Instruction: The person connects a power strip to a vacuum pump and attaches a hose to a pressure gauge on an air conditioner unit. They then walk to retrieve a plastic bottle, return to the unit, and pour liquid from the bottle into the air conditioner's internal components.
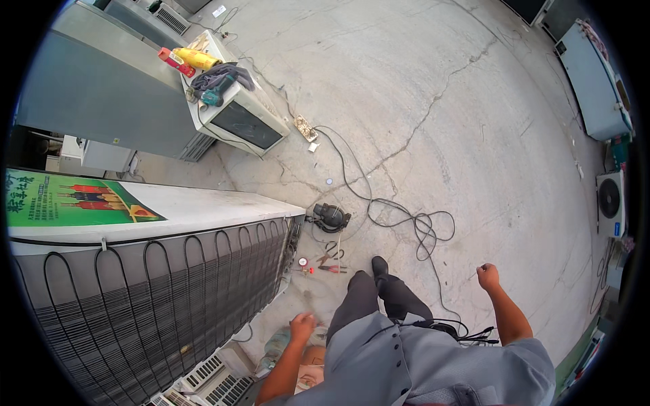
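Note:
My left hand (302, 327) hangs beside the back of a refrigerator (217, 196), with its fingers curled and nothing visible in them. Out to the right, over the concrete floor, my right hand (487, 276) is held in a loose fist; I see nothing in it. The refrigerator's back carries a black condenser coil (156, 298). By its base sits a round black compressor (330, 218). Near my feet on the floor lie a pair of black-handled scissors (332, 250), red-handled pliers (333, 269) and a small pressure gauge (302, 262) with red fittings. Neither hand touches these tools.
A black cable (423, 230) loops across the floor from a power strip (305, 128). A white cabinet (261, 111) holds a teal power drill (217, 93), a yellow canister (196, 57) and a cloth. A chest freezer (589, 81) and an outdoor unit (609, 196) line the right side.

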Available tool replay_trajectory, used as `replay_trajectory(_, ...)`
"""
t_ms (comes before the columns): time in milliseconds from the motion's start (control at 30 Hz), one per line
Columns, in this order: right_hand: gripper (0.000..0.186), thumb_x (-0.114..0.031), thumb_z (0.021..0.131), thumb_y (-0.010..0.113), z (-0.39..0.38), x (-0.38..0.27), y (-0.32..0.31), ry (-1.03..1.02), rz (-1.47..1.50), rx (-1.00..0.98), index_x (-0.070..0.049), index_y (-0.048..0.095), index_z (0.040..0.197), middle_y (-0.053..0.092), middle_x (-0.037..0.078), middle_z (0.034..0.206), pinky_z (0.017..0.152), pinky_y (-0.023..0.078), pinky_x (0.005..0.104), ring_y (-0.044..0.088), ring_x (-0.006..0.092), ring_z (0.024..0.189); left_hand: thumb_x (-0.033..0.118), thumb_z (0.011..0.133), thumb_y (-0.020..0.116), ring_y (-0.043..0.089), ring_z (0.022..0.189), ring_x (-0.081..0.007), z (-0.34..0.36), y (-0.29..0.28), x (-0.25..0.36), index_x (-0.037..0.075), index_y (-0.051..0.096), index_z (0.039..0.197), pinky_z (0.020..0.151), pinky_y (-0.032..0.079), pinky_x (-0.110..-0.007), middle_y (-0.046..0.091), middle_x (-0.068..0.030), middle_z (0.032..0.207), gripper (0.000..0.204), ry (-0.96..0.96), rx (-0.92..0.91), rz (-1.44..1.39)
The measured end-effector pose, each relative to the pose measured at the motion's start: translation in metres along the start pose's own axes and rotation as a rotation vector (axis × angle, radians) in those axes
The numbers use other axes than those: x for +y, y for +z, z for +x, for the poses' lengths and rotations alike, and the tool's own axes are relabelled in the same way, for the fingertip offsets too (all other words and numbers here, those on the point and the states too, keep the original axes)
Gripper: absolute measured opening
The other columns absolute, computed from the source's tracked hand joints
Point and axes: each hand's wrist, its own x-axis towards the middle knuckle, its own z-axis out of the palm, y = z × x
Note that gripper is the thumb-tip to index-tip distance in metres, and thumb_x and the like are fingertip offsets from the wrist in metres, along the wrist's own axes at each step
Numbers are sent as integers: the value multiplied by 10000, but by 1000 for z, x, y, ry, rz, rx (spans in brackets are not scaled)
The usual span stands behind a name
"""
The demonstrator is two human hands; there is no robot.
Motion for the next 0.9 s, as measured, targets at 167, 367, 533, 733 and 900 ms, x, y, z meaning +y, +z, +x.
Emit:
replay_trajectory(167, 224, -155, 870, 608, 27, -46, -44, 109, 251, -240, 67, 627, 860, 616, 113, 625, 426, 483, 342, 602, 196, 484, 97, 869, 573, 635, 673, -212, 38, -6, -87, 35, 645, 951, 550, 496, -351, 638, -79, 786, 126, -63, 24, 168)
replay_trajectory(367, 277, -214, 881, 662, 85, -158, -97, -137, -19, -546, 58, 675, 930, 688, 130, 739, 565, 555, 339, 673, 192, 604, 121, 771, 627, 636, 791, -276, 116, 61, -73, 89, 632, 848, 576, 497, -399, 626, -105, 881, 84, -178, -438, 184)
replay_trajectory(533, 264, -185, 891, 637, 186, -253, -154, -155, 63, -430, 72, 662, 948, 686, 137, 740, 505, 534, 324, 671, 198, 578, 132, 760, 702, 672, 796, -252, 177, 106, 30, 103, 683, 846, 615, 533, -382, 669, -78, 891, 93, 347, -484, 722)
replay_trajectory(733, 239, -204, 929, 578, 302, -357, -249, -11, 266, -299, 19, 615, 1005, 620, 91, 680, 382, 437, 290, 595, 170, 477, 195, 838, 655, 663, 623, -202, 203, 131, 352, 35, 713, 878, 590, 522, -351, 698, -95, 749, 176, 94, 42, -34)
replay_trajectory(900, 241, -188, 922, 559, 393, -429, -259, 60, 378, -263, 45, 602, 964, 602, 97, 638, 342, 413, 311, 590, 183, 453, 185, 841, 645, 651, 689, -171, 269, 131, 557, -24, 694, 1022, 636, 519, -323, 705, -104, 823, 281, 292, 115, -343)
